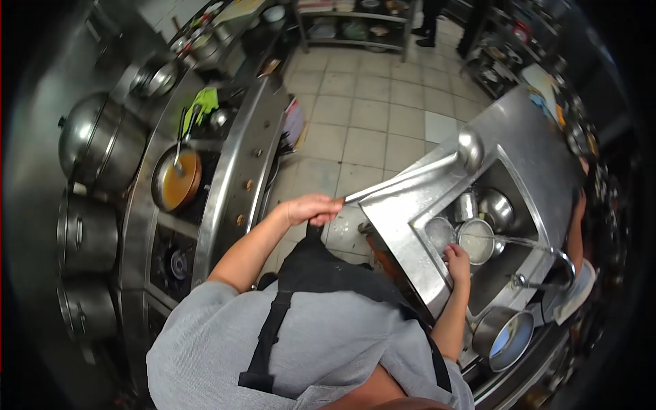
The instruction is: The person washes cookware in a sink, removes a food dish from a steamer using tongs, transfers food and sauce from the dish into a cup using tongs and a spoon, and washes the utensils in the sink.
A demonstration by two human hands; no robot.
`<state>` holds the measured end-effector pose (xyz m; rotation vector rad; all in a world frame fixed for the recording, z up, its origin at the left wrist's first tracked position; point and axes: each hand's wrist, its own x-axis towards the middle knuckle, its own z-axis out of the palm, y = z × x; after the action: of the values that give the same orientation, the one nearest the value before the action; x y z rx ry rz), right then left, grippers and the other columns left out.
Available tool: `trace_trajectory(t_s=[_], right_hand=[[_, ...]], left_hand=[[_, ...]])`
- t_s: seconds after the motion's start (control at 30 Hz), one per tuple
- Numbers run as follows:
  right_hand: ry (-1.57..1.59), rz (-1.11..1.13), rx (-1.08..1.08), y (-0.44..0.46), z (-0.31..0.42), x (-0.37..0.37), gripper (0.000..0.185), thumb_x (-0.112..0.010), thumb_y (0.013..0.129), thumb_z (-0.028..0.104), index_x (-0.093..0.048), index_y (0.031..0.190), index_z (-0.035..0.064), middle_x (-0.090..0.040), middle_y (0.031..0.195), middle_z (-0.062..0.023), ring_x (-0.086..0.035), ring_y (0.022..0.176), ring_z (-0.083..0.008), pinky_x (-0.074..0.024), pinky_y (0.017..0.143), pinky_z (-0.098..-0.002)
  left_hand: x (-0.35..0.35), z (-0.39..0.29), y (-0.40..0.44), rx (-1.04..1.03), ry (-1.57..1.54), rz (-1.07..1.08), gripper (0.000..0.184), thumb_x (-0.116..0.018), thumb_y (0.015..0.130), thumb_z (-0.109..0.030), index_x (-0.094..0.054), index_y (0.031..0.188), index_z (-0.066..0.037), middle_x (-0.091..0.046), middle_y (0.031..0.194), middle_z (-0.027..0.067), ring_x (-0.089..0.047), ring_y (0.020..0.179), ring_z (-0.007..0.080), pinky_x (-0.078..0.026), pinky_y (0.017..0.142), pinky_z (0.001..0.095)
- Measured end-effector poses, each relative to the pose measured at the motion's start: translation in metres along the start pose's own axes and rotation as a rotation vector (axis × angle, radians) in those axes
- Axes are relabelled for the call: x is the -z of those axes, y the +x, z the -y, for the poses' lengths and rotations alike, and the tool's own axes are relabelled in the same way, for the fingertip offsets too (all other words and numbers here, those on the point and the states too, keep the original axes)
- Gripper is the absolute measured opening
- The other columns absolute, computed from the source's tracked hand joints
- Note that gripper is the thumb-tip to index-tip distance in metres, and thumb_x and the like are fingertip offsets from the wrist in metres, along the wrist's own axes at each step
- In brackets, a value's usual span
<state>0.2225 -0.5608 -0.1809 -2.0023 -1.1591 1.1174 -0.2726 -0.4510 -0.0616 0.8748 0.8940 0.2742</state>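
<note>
My left hand (316,208) is closed round the wooden end of a long-handled metal ladle (410,171); its round bowl lies over the sink's far left edge. My right hand (458,262) is over the sink (493,280), fingers curled beside a round strainer (439,233); whether it grips the rim I cannot make out. Water runs from the curved faucet (566,268) into a metal pot (476,241) holding cloudy liquid. A metal bowl (497,209) and a small metal cup (466,206) stand behind that pot.
At left, a pan (176,179) of orange-brown liquid sits on the stove (225,198), near large pots (87,232). A large pot (503,338) stands right of the sink. Another person's arm (578,222) is beyond the counter. Someone's legs (430,24) show at the back.
</note>
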Motion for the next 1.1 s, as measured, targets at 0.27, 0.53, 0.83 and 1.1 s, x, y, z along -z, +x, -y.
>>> trace_trajectory(t_s=[0.27, 0.53, 0.83, 1.1], right_hand=[[-0.218, -0.118, -0.116, -0.012, 0.031, -0.012, 0.034, -0.063, 0.095, 0.026, -0.067, 0.115, -0.0021, -0.070, 0.088, -0.0092, -0.064, 0.077, -0.0152, -0.0506, 0.072, -0.0300], [-0.282, -0.346, -0.207, -0.023, 0.105, -0.067, 0.035, -0.056, 0.097, 0.031, -0.070, 0.103, 0.0003, -0.072, 0.083, -0.0140, -0.068, 0.075, -0.0236, -0.0514, 0.072, -0.0374], [-0.441, -0.643, -0.490, -0.011, 0.134, -0.090, 0.036, -0.056, 0.095, 0.036, -0.069, 0.088, 0.0033, -0.069, 0.075, -0.0144, -0.066, 0.072, -0.0334, -0.0481, 0.069, -0.0454], [-0.541, -0.649, -0.562, 0.002, 0.153, -0.101, 0.031, -0.057, 0.094, 0.032, -0.070, 0.091, 0.0035, -0.069, 0.089, -0.0206, -0.065, 0.086, -0.0401, -0.0486, 0.075, -0.0484]], left_hand=[[0.138, -0.089, -0.028, -0.286, 0.175, -0.648, 0.029, -0.069, 0.092, -0.038, -0.064, 0.087, -0.009, -0.051, 0.063, -0.0060, -0.045, 0.054, 0.0028, -0.033, 0.045, 0.0204], [0.402, -0.206, -0.030, -0.044, 1.062, -1.237, 0.057, -0.061, 0.089, -0.050, -0.071, 0.091, 0.006, -0.069, 0.090, 0.0261, -0.068, 0.090, 0.0415, -0.052, 0.081, 0.0472], [0.561, -0.285, -0.003, 0.317, 1.588, -1.277, 0.042, -0.070, 0.082, -0.045, -0.074, 0.099, -0.007, -0.071, 0.103, 0.0182, -0.068, 0.099, 0.0361, -0.053, 0.086, 0.0470], [0.537, -0.284, 0.046, 0.122, 1.719, -1.254, 0.032, -0.068, 0.085, -0.035, -0.072, 0.108, -0.012, -0.065, 0.114, 0.0098, -0.061, 0.110, 0.0294, -0.046, 0.090, 0.0477]])
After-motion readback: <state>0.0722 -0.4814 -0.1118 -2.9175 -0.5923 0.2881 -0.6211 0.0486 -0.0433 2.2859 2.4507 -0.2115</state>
